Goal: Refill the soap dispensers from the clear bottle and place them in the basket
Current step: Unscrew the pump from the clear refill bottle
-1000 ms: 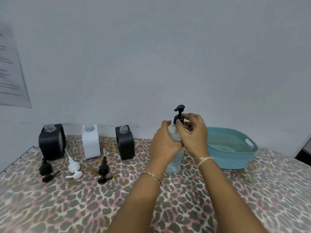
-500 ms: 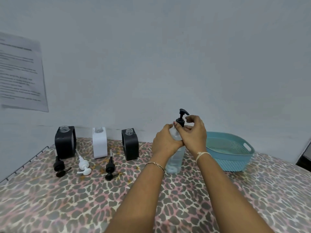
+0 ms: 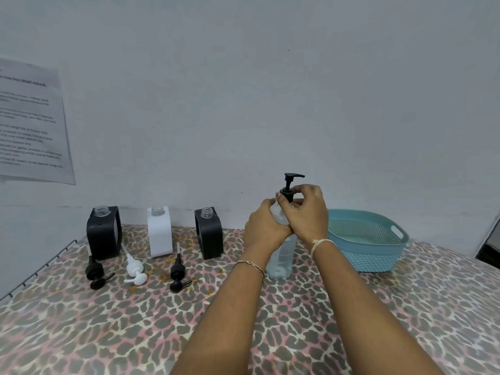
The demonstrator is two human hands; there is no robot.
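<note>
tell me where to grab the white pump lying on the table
Pinch the white pump by its thick collar, coming down from above. It lies on its side, thin tube pointing away and spout nearest the camera, so the collar is probably the firmest part, with free space on both flanks.

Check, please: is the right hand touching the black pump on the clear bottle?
Touching. The head view shows the right hand pinching the black pump at its collar.
</note>
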